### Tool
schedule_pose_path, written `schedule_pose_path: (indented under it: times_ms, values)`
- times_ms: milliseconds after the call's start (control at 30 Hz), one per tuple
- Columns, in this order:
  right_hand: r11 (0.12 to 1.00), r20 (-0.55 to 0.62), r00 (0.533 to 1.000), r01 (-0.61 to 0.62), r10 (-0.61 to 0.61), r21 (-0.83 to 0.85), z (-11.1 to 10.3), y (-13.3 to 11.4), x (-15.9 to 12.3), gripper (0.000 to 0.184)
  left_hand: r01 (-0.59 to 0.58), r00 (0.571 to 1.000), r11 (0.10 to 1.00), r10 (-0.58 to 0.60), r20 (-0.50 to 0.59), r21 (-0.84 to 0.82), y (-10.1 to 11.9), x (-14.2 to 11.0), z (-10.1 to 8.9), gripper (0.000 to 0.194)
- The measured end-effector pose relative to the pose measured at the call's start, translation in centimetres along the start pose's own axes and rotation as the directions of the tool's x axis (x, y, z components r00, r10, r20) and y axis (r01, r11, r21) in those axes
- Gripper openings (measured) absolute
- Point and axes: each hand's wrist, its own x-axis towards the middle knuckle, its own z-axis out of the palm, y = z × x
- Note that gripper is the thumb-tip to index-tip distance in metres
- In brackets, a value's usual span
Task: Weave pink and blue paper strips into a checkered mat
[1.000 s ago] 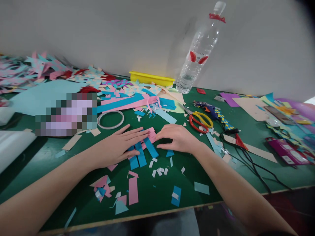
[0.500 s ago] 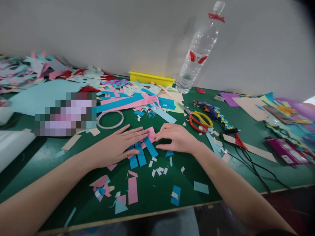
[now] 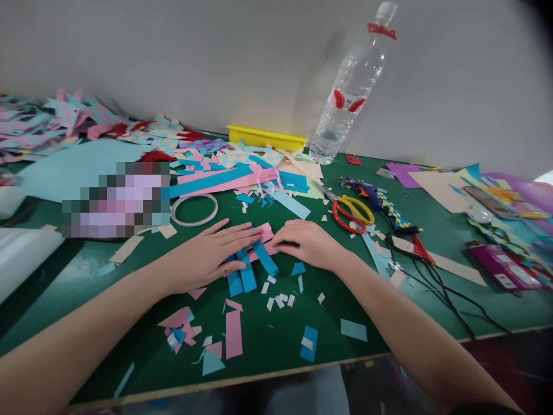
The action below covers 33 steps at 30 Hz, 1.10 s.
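Note:
My left hand lies flat with its fingers stretched out, pressing down on blue paper strips crossed with pink ones. Its palm and fingers cover most of this piece. From the right, my right hand has its thumb and fingertips closed on the end of a pink paper strip that runs across the blue ones. Another bit of pink paper shows just above, by the left fingertips. The free blue ends point toward the table's front edge.
Scissors with red and yellow handles lie right of a tape roll. A tilted water bottle stands by the wall. Paper scraps litter the front, cords the right. More paper strips lie behind.
My right thumb and fingers have drawn closer together at the pink strip, and more of the strip shows between the hands. My left hand stays in place.

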Motion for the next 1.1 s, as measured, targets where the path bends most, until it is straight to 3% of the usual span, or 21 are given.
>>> schedule_pose_path:
  times_ms: [333,500,767,900,1100]
  values:
    - [0.989,0.001,0.999,0.053,-0.054,-0.136,0.1,-0.1,0.0,0.026,0.002,0.999,1.0,-0.003,0.042,0.02,0.4,-0.1,-0.5,0.066]
    - [0.992,0.033,0.997,0.075,-0.072,-0.099,-0.4,-0.1,-0.2,0.029,-0.031,0.999,0.998,0.029,0.041,0.051,0.5,-0.1,-0.7,0.076]
    - [0.997,0.048,0.997,0.065,-0.062,-0.047,-1.3,0.2,-0.3,0.034,-0.063,0.998,0.995,0.062,0.02,0.077,0.8,0.4,-0.7,0.071]
    - [0.997,0.055,0.997,0.056,-0.053,-0.048,-1.4,0.3,-0.4,0.03,-0.007,0.998,0.994,0.014,-0.065,0.111,0.3,-0.2,-1.0,0.083]
    - [0.997,0.065,0.997,0.052,-0.048,-0.06,-1.3,0.5,-0.6,0.028,0.138,0.989,0.981,-0.13,-0.066,0.134,-0.5,-1.4,-1.9,0.094]
